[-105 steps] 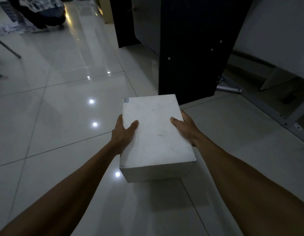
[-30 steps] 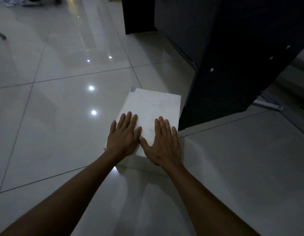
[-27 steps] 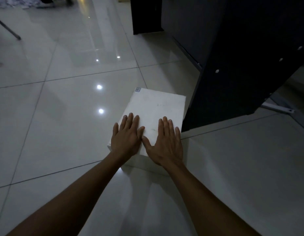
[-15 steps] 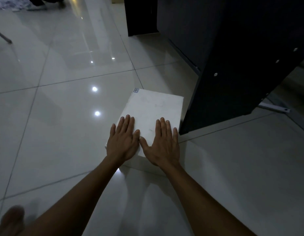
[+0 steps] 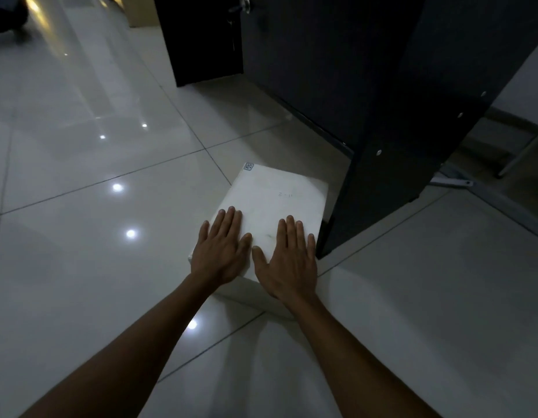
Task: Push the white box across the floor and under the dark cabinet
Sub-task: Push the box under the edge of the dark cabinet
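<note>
On the floor beside dark cabinet (image 5: pixel 382 116): mid-push; left hand (image 5: pixel 221 254), right hand (image 5: pixel 287 263) flat, ungripping, atop white box (image 5: pixel 280 200); needed rightward steering.

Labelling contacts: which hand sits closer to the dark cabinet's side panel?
The right hand: it lies flat on the white box beside the dark cabinet panel's edge; the left hand rests at the box's far side.

Both forearms were extended forward; left hand (image 5: pixel 221 256) and right hand (image 5: pixel 287 260) lay flat, palms down, fingers apparently straight, thumbs nearly touching.
</note>
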